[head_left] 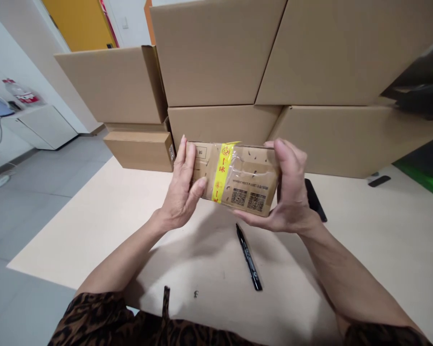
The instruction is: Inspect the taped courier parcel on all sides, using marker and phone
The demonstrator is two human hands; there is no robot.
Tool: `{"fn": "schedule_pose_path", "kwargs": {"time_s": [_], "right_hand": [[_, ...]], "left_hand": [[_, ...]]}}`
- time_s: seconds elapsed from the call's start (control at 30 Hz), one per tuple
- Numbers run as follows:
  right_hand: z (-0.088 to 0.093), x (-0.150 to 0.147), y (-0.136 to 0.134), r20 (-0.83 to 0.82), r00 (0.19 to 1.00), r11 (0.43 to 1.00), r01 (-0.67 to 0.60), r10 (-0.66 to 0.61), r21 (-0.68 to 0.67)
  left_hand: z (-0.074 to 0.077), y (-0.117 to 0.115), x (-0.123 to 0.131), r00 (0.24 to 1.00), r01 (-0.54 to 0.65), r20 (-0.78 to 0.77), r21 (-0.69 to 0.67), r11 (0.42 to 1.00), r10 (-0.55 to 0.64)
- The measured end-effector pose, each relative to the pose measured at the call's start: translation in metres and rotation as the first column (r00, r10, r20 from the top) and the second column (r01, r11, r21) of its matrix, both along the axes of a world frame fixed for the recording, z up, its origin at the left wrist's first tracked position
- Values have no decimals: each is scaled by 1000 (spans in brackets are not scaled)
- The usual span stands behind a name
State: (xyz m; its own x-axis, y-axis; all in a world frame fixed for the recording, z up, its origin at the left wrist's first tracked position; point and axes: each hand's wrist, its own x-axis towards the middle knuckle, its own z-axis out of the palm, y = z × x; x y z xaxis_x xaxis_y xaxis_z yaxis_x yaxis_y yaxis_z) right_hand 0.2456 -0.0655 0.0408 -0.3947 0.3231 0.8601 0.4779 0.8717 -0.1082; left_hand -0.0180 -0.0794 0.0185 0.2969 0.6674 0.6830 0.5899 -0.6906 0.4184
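Observation:
Between my two hands a small cardboard box [250,166] is held up above the table, tilted a little. Yellow printed tape runs across its face, and two printed square codes show near its lower right corner. My left hand [182,190] grips the box's left end, thumb on the face. Around the right end wraps my right hand [290,187], with the thumb at the top and fingers below. A black marker pen [248,258] lies on the table [209,259] beneath the box, touched by neither hand.
Large cardboard boxes [216,53] are stacked along the table's back. A smaller carton [140,150] stands at the back left. A black phone-like object [315,199] lies behind my right wrist, and a small dark object [379,181] sits farther right. The table's left edge borders grey floor.

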Motion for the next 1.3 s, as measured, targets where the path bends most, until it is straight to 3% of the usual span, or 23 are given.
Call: {"fn": "schedule_pose_path", "kwargs": {"time_s": [0.1, 0.2, 0.33, 0.5, 0.57, 0.7, 0.87, 1.07, 1.2, 1.3], "right_hand": [[-4, -5, 1, -27, 999, 998, -42, 43, 50], [-10, -11, 0, -37, 994, 995, -104, 103, -4], [-13, -16, -2, 1, 997, 997, -76, 76, 20], [-12, -6, 7, 141, 983, 993, -115, 115, -12], [-11, 5, 15, 203, 973, 993, -93, 105, -70], [-7, 28, 32, 293, 951, 970, -28, 101, -241], [-11, 33, 39, 319, 943, 937, 29, 90, -349], [-17, 10, 24, 344, 938, 972, 36, 47, -231], [-16, 11, 25, 389, 921, 958, 86, 28, -272], [-19, 19, 36, 410, 912, 934, 162, -17, -320]], "left_hand": [[-6, 6, -1, 983, 33, -180, 64, 997, -21], [-10, 8, 1, 927, 144, -357, 61, 988, -114], [-14, 7, 9, 913, 130, -404, 168, 977, -53], [-14, 7, 11, 941, 107, -337, 332, 937, 12], [-9, 8, 6, 947, 123, -320, 289, 949, -25], [5, 7, -11, 959, 111, -269, 72, 991, -88], [10, 6, -16, 956, 153, -235, -112, 982, -176], [9, 2, -6, 983, 153, -89, -91, 984, -161], [0, 11, -11, 985, 171, 32, -64, 983, -169], [-11, 24, -19, 967, 160, 213, -90, 983, -138]]}}
